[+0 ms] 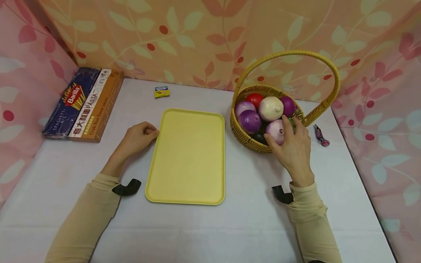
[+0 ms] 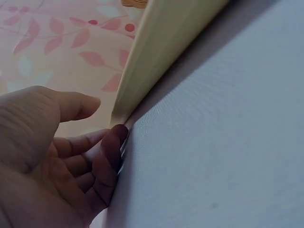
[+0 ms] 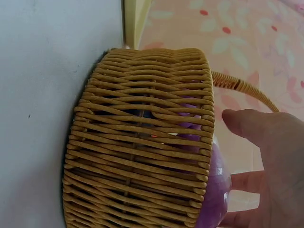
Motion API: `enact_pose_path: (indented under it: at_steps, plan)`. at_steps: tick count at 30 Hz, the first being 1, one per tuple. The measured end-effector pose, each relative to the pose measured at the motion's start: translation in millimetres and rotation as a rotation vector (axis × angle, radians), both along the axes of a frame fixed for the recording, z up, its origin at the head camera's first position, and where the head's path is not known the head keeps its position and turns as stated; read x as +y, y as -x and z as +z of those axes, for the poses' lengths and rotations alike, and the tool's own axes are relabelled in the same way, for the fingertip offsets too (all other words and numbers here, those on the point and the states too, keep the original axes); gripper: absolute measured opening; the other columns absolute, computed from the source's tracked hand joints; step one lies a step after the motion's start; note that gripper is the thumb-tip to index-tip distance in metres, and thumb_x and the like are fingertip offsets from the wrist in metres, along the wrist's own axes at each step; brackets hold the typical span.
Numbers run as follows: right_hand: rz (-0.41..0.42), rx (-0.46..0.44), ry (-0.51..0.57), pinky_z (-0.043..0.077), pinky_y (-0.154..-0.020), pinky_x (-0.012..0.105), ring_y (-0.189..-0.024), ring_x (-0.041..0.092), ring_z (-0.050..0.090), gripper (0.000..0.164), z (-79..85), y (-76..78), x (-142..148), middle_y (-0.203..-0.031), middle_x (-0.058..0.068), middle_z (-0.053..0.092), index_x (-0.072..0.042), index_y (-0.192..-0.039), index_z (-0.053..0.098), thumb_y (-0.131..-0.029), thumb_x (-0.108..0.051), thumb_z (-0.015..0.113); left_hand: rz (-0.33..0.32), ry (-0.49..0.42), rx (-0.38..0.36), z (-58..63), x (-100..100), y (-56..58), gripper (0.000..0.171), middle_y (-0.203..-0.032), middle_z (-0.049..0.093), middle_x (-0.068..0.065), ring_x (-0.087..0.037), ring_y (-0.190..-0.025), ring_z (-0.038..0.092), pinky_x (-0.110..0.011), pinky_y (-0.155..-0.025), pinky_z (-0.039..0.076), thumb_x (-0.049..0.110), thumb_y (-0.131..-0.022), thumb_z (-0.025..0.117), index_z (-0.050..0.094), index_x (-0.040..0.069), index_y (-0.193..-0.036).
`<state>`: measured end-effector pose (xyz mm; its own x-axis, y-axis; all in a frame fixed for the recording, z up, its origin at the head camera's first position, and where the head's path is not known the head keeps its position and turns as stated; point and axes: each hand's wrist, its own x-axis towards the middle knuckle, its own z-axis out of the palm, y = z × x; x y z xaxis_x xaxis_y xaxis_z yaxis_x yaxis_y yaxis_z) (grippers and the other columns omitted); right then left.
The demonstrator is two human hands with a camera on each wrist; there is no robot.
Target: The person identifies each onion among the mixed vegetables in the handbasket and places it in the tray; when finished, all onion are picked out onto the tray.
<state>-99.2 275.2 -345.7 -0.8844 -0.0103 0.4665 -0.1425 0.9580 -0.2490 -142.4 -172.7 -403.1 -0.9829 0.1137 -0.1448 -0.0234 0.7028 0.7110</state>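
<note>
Far left, the left hand (image 1: 137, 137) has its thumb apart from loosely bent fingers, fingertips at the left edge of the flat yellow tray (image 1: 189, 157). Across to the wicker basket (image 1: 245, 137): here's the purple-and-white bulb (image 1: 275, 130), near the front rim, with the right hand (image 1: 294, 149) spread over it, not clasping. Glossy, probably light, hard and slippery; best taken by 2 opposite rounded sides.

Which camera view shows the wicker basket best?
The head view: it shows the wicker basket from above with its entire handle. The right wrist view shows it close up, side-on, with only part of the handle; the left wrist view, apparently just a small piece at the top edge.
</note>
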Motion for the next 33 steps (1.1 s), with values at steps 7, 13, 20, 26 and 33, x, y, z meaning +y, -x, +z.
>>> enact_pose_path:
  at_steps: [7, 13, 20, 26, 33]
  plan:
    - [0.014, -0.051, 0.042, 0.036, -0.098, 0.063, -0.119, 0.052, 0.045, 0.071, -5.2, 0.3, 0.7, -0.129, 0.036, 0.046, 0.002, -0.138, 0.049, -0.082, -0.032, 0.075, -0.037, 0.000, 0.003, -3.7, 0.4, 1.4, 0.032, -0.100, 0.067, -0.015, -0.023, -0.086, 0.059, -0.031, -0.076, 0.042, 0.028, -0.097, 0.058, 0.064, 0.001, -0.113]
    - [0.001, -0.081, 0.078, 0.037, -0.099, 0.062, -0.121, 0.049, 0.043, 0.069, -5.9, 0.1, 0.9, -0.129, 0.037, 0.044, 0.002, -0.140, 0.047, -0.084, -0.030, 0.073, -0.057, -0.007, 0.014, -4.9, 2.1, 1.4, 0.028, -0.099, 0.067, -0.016, -0.023, -0.086, 0.058, -0.031, -0.077, 0.042, 0.023, -0.097, 0.059, 0.064, 0.000, -0.112]
    - [-0.014, -0.061, 0.087, 0.040, -0.093, 0.063, -0.114, 0.050, 0.047, 0.068, -3.2, -0.3, -1.1, -0.128, 0.037, 0.043, -0.002, -0.142, 0.047, -0.085, -0.029, 0.072, -0.066, -0.006, 0.026, -5.4, -0.1, 1.0, 0.028, -0.097, 0.068, -0.016, -0.022, -0.085, 0.057, -0.031, -0.076, 0.041, 0.023, -0.097, 0.059, 0.065, 0.000, -0.112]
    - [-0.008, -0.005, 0.093, 0.041, -0.090, 0.062, -0.113, 0.048, 0.047, 0.067, 7.7, -6.2, -6.2, -0.126, 0.032, 0.046, -0.006, -0.142, 0.048, -0.085, -0.032, 0.072, -0.074, -0.006, 0.019, -5.1, -0.9, 1.1, 0.028, -0.098, 0.068, -0.016, -0.023, -0.086, 0.058, -0.032, -0.077, 0.041, 0.023, -0.097, 0.059, 0.064, 0.000, -0.113]
    - [0.133, 0.081, 0.154, 0.040, -0.089, 0.056, -0.113, 0.042, 0.049, 0.066, 21.6, -19.5, -26.6, -0.123, 0.027, 0.052, -0.006, -0.135, 0.053, -0.079, -0.031, 0.076, -0.073, -0.005, 0.006, -5.6, 0.3, 1.2, 0.028, -0.099, 0.067, -0.016, -0.023, -0.085, 0.058, -0.031, -0.076, 0.041, 0.023, -0.098, 0.058, 0.063, 0.000, -0.114]
